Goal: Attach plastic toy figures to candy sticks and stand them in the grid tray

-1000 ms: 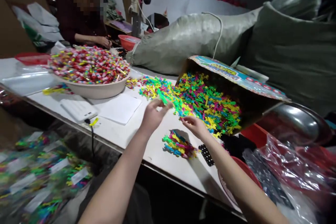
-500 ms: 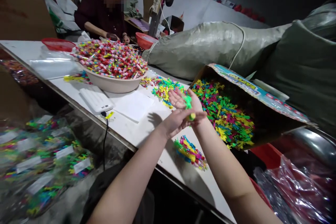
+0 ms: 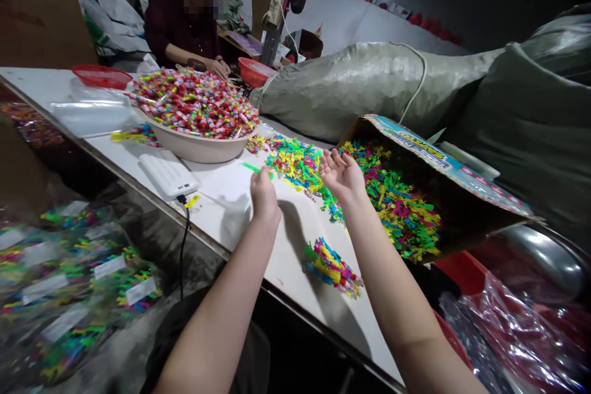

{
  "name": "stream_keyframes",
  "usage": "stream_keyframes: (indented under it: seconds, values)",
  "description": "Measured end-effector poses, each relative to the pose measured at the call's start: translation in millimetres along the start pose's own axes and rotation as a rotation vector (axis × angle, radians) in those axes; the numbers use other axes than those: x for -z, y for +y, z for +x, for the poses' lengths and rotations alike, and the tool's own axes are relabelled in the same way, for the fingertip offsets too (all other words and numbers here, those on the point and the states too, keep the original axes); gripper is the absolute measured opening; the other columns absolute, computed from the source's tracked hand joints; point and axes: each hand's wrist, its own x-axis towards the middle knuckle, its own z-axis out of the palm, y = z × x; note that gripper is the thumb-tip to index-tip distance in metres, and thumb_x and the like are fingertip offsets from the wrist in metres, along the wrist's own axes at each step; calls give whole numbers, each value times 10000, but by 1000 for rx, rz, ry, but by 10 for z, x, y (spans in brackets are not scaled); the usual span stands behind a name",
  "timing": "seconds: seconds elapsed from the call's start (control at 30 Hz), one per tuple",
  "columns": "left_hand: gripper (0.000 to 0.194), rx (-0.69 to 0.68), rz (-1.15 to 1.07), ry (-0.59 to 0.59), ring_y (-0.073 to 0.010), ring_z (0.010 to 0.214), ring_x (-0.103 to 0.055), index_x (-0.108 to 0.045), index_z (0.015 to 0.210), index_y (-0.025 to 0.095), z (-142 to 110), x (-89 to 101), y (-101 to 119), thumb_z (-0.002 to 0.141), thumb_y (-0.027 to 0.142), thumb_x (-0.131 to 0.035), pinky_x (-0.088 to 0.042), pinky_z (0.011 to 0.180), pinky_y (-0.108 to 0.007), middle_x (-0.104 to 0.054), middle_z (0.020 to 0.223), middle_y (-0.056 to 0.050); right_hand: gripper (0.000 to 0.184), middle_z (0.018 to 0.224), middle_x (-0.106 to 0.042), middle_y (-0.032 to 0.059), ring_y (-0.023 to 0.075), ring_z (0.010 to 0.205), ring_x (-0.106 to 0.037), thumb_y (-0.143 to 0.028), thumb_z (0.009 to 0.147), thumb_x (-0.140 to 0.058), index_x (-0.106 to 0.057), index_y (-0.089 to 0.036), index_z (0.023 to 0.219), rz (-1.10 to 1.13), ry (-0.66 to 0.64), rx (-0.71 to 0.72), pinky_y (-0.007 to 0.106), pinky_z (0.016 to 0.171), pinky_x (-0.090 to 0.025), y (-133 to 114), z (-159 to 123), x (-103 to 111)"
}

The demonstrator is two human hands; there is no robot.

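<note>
My left hand (image 3: 265, 198) is closed above the white table, thumb up, with a small green plastic toy piece (image 3: 250, 167) sticking out past its fingers. What else it grips is hidden behind the hand. To the right, my right hand (image 3: 342, 176) is raised with palm up and fingers apart and loosely curled, holding nothing I can see. Behind and below it lies a loose pile of colourful plastic pieces (image 3: 295, 160). A neat bunch of similar pieces (image 3: 333, 266) with candy-like tubes rests on the table between my forearms.
A beige basin (image 3: 198, 149) heaped with candy-like tubes stands at the back left. Near it are a white power bank (image 3: 167, 173) with a black cable and a red basket (image 3: 101, 77). A tipped cardboard box (image 3: 462, 221) spills pieces at right. Across the table sits a person (image 3: 184, 31).
My hands, together around a green piece before, have separated. The left has moved left with a green piece; the right has lifted slightly and stays open.
</note>
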Motion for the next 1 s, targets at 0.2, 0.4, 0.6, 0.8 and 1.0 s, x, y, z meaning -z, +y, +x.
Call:
stream_keyframes:
  seconds: [0.2,0.4,0.6,0.8,1.0]
  values:
    - [286,-46,-136,99,-57,573,-449,-481,647,169,140,70,178,688,411,-629,-313,571,-184,-470,616,58,260,947,-659,63,189,897,-572,-140,789,-401,-645,-183,866,-1345,-23,185,300,817,-387,544,295,418]
    - [268,67,-247,11,-39,613,-466,-550,743,176,105,41,160,633,369,-700,-349,611,-176,-521,726,50,195,906,-664,131,245,949,-542,-69,719,-505,-671,-145,786,-1648,-72,94,337,863,-279,882,381,621]
    - [316,44,-309,-158,-10,491,-413,-555,701,148,53,-12,150,544,314,-773,-339,544,-162,-466,574,82,144,948,-638,168,262,973,-518,-96,715,-527,-655,-116,777,-1698,-61,79,337,846,-278,903,413,602]
    - [304,130,-321,-341,-41,572,-522,-579,716,120,-25,-61,130,522,240,-781,-440,665,-210,-550,637,40,171,953,-625,128,223,895,-558,-183,768,-491,-584,-135,903,-1451,59,120,290,743,-367,673,262,587]
    - [298,162,-224,-460,-45,584,-547,-598,736,124,-197,-116,62,514,207,-777,-462,666,-209,-580,672,31,248,791,-630,23,131,666,-595,-309,810,-491,-492,-171,1016,-758,-1,141,246,604,-439,269,-466,700]
